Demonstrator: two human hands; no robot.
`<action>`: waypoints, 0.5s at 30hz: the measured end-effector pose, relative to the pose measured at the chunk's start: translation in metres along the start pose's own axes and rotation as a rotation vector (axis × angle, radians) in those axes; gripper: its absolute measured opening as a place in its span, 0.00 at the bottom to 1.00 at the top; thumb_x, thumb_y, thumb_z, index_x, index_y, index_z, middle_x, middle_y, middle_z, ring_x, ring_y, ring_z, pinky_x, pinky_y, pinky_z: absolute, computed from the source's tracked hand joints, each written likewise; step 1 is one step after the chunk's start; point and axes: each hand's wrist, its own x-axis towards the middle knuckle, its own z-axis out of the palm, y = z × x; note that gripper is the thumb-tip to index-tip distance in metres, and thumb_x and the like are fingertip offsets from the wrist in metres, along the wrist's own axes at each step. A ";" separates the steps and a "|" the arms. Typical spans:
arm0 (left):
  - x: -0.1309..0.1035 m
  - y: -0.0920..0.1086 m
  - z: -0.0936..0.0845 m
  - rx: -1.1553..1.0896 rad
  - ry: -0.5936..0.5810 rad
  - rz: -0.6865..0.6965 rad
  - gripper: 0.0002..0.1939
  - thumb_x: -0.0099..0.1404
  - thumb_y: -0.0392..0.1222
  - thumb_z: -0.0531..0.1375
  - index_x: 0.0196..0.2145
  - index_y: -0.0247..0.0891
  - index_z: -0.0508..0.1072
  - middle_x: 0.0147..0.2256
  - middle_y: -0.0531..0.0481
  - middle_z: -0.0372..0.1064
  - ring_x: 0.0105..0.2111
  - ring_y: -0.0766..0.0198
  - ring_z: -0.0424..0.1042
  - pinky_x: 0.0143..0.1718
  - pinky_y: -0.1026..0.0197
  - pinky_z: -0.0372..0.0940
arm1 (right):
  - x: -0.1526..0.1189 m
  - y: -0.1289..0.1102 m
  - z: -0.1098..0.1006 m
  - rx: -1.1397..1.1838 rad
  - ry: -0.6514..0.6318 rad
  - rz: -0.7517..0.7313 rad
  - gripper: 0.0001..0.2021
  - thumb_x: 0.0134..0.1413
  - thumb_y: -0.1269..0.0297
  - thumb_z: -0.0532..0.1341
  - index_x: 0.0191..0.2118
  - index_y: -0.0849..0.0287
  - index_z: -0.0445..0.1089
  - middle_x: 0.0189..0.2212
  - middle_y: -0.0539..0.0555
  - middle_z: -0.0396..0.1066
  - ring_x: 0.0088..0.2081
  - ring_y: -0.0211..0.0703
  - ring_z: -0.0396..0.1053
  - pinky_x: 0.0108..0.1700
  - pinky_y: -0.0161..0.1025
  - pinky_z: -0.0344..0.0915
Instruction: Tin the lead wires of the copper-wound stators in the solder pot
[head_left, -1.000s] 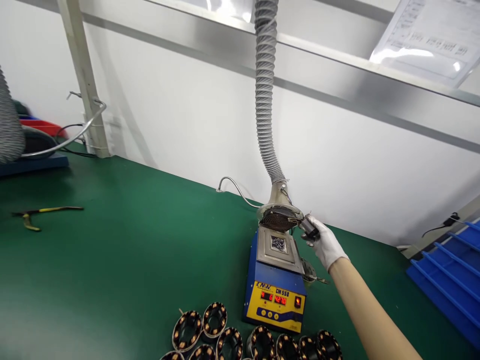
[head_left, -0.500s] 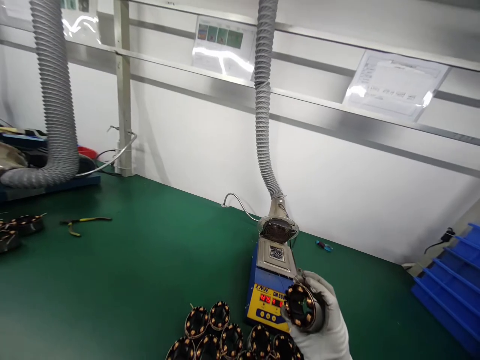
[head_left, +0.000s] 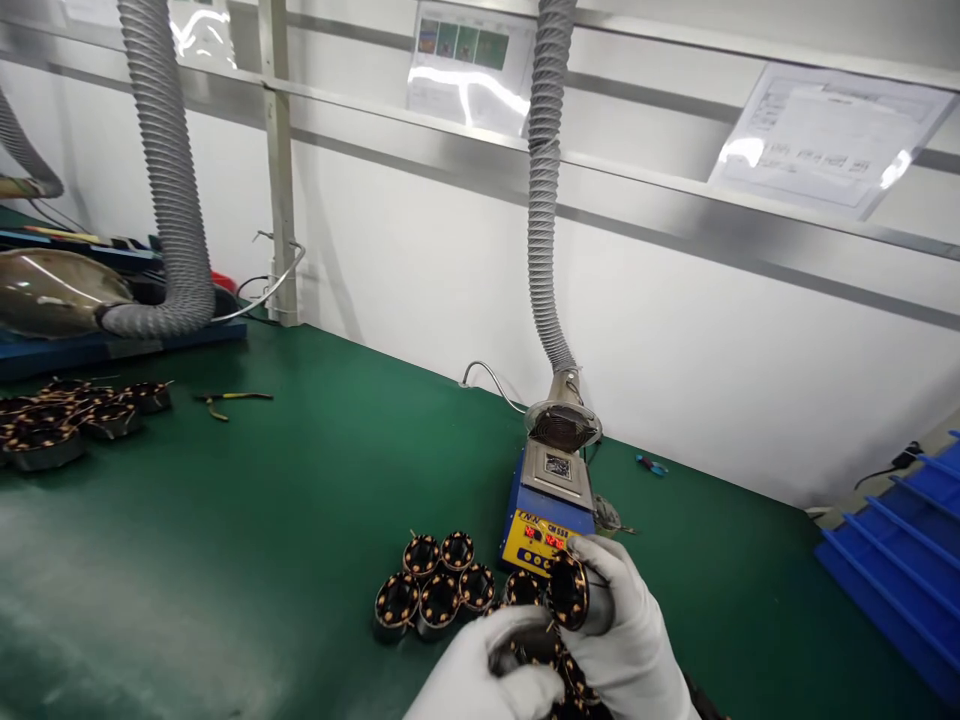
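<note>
My right hand (head_left: 626,635), in a white glove, is closed around a ring-shaped coil part (head_left: 576,592) with a dark inside and copper windings, tilted with its opening to the left. Below and left of it, my left hand (head_left: 487,670), also gloved, has its fingers curled round a second coil part (head_left: 525,645), which is blurred. Several like parts (head_left: 439,600) stand grouped on the green table, left of and under my hands. Just behind my right hand sits the blue and yellow solder pot (head_left: 551,520) with a red digital display.
A grey duct (head_left: 546,200) hangs down to a fume hood (head_left: 562,420) over the pot. More coil parts (head_left: 45,440) and yellow-handled pliers (head_left: 232,396) lie at left. Blue-handled cutters (head_left: 651,464) lie at back right, blue trays (head_left: 900,570) at far right.
My left hand has come into view, its fingers round a coil part. My right hand holds its part slightly lower and further left. The view has shifted, showing more coil parts at left.
</note>
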 end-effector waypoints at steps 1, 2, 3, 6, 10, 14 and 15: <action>0.007 0.003 0.003 -0.034 -0.035 0.049 0.17 0.50 0.36 0.60 0.40 0.34 0.72 0.35 0.49 0.73 0.38 0.59 0.70 0.38 0.63 0.64 | 0.000 -0.002 -0.001 0.010 -0.024 0.009 0.30 0.38 0.74 0.61 0.51 0.51 0.61 0.42 0.55 0.67 0.40 0.49 0.71 0.41 0.41 0.70; 0.012 0.004 0.005 -0.057 -0.056 0.084 0.13 0.50 0.38 0.60 0.36 0.34 0.73 0.30 0.51 0.71 0.32 0.61 0.69 0.33 0.64 0.63 | 0.000 -0.003 -0.002 0.025 -0.041 0.030 0.30 0.38 0.75 0.59 0.52 0.51 0.61 0.42 0.55 0.67 0.40 0.48 0.71 0.42 0.41 0.70; 0.016 0.004 0.007 -0.059 -0.046 0.101 0.10 0.50 0.40 0.59 0.31 0.33 0.73 0.25 0.53 0.68 0.26 0.64 0.66 0.28 0.64 0.61 | -0.001 -0.005 -0.003 0.046 -0.059 0.066 0.31 0.37 0.77 0.57 0.52 0.51 0.61 0.42 0.55 0.67 0.41 0.48 0.70 0.43 0.42 0.69; 0.020 0.000 0.009 -0.048 0.006 0.055 0.07 0.47 0.42 0.57 0.20 0.35 0.67 0.18 0.56 0.59 0.18 0.69 0.56 0.21 0.64 0.54 | -0.002 -0.006 -0.008 0.168 -0.189 0.262 0.35 0.33 0.80 0.55 0.53 0.51 0.61 0.48 0.55 0.65 0.50 0.49 0.66 0.53 0.46 0.63; 0.018 -0.003 0.006 -0.027 0.061 0.068 0.05 0.44 0.40 0.56 0.19 0.36 0.66 0.19 0.55 0.61 0.21 0.67 0.58 0.24 0.64 0.56 | -0.004 -0.007 -0.014 0.634 -0.399 0.597 0.34 0.33 0.74 0.61 0.53 0.53 0.63 0.55 0.55 0.61 0.58 0.53 0.56 0.59 0.49 0.53; 0.009 -0.003 -0.009 0.222 0.114 0.137 0.03 0.43 0.36 0.55 0.19 0.38 0.68 0.23 0.53 0.67 0.28 0.61 0.65 0.33 0.62 0.59 | 0.003 -0.011 -0.014 0.917 -0.523 0.766 0.29 0.31 0.72 0.67 0.48 0.55 0.68 0.45 0.53 0.71 0.49 0.53 0.66 0.53 0.46 0.61; 0.004 -0.006 -0.016 0.305 0.118 0.140 0.04 0.44 0.36 0.55 0.18 0.39 0.69 0.24 0.52 0.68 0.30 0.60 0.66 0.35 0.62 0.60 | 0.007 -0.008 -0.015 0.903 -0.566 0.790 0.30 0.30 0.73 0.67 0.47 0.55 0.69 0.43 0.53 0.72 0.47 0.53 0.68 0.51 0.45 0.62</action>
